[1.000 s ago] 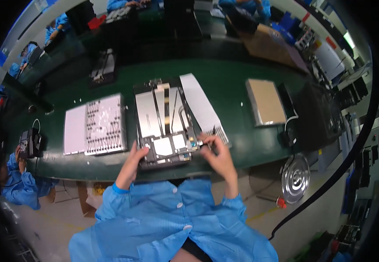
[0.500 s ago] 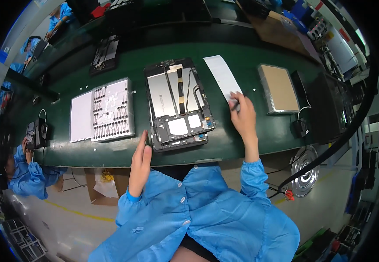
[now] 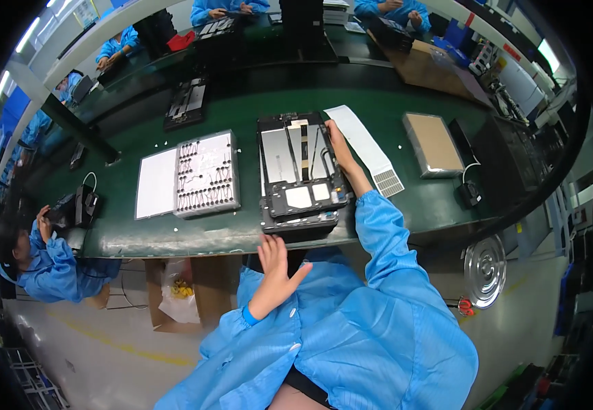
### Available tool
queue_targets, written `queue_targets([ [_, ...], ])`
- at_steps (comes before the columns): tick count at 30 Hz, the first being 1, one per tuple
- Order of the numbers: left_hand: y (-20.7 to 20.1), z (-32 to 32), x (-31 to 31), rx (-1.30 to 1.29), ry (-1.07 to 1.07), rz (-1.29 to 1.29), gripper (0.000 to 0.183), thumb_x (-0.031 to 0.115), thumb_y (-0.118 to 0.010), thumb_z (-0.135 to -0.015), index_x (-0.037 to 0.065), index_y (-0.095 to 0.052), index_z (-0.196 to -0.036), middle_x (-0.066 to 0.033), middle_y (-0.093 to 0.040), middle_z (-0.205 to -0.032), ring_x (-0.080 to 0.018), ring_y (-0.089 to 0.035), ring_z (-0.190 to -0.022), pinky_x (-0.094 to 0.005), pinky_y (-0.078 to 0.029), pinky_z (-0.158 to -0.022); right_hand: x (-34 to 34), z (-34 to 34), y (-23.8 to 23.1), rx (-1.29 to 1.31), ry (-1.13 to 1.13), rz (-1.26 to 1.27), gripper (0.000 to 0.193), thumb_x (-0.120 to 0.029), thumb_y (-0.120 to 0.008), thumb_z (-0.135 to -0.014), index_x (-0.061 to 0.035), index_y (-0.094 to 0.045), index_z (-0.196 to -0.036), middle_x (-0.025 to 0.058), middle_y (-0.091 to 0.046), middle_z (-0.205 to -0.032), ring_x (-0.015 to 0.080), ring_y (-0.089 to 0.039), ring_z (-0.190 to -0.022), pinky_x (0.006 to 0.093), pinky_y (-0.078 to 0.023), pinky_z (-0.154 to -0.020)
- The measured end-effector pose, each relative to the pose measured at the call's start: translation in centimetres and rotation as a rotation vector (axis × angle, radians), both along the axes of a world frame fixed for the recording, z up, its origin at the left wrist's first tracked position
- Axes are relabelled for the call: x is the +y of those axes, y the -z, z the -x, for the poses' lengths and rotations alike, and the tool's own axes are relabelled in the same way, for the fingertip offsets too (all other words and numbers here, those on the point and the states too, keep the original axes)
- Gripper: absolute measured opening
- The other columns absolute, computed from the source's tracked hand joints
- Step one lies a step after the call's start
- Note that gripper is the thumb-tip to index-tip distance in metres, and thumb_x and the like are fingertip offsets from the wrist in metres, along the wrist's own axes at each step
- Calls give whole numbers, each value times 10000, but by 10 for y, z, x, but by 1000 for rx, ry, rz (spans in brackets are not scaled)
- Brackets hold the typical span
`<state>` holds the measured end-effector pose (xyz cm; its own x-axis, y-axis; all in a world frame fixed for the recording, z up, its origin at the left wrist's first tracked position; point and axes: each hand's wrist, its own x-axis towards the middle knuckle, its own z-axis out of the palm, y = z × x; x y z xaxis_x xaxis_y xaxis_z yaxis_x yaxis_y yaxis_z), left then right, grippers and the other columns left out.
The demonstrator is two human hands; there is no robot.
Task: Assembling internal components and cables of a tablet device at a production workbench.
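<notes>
A stack of opened tablets (image 3: pixel 284 157), with silver batteries and black frames showing, lies before me at the table's front edge. My right hand (image 3: pixel 342 152) reaches along its right side, fingers curled round the far right edge of the upper tablet. Fingers spread, my left hand (image 3: pixel 276 277) holds nothing; its fingertips are close to the stack's front edge. Beside my right forearm lies a white label sheet (image 3: pixel 359 140) with a grid of small stickers at its near end. To the left, a white tray (image 3: pixel 204 145) carries rows of small black round parts with thin leads.
A blank white panel (image 3: pixel 155 183) adjoins the tray. Another opened tablet (image 3: pixel 186 102) lies farther back. On the right are a brown-topped box (image 3: pixel 434 145), a black adapter (image 3: pixel 470 196) and a dark monitor (image 3: pixel 515 154). A co-worker (image 3: pixel 54 263) sits at the left.
My right hand has left the label sheet and moved to the tablet's right edge. My left hand has gone from the stack's left side to its front. The view has shifted.
</notes>
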<state>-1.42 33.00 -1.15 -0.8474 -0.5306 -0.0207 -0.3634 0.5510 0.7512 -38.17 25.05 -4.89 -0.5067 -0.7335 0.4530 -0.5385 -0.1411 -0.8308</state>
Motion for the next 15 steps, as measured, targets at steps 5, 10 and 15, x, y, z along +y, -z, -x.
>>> queue_targets([
  [5,11,-21,-4,-18,-102,276,1291,567,-770,-766,-215,-2,-1449,-461,20,-1509,-566,91,-1442,-583,-29,-1190,43,-32,-19,97,122,-155,202,-23,-462,-897,-34,-439,-1097,275,-605,-901,492,-605,-915,491,-483,-766],
  [10,-1,-16,-17,28,-155,321,1381,478,-917,-577,-162,-90,-1479,-418,-62,-1529,-575,12,-1441,-552,-85,-1203,130,-88,-26,-6,412,-120,112,-94,-479,-959,-32,-467,-1052,272,-603,-864,487,-601,-836,497,-468,-711],
  [15,-10,-11,-53,122,102,289,1097,256,-913,-575,-53,-330,-1451,-316,-348,-1464,-508,-278,-1391,-531,-250,-1172,206,-157,-31,-74,756,-84,74,-83,-528,-969,-13,-502,-967,162,-563,-721,230,-538,-615,368,-419,-574],
])
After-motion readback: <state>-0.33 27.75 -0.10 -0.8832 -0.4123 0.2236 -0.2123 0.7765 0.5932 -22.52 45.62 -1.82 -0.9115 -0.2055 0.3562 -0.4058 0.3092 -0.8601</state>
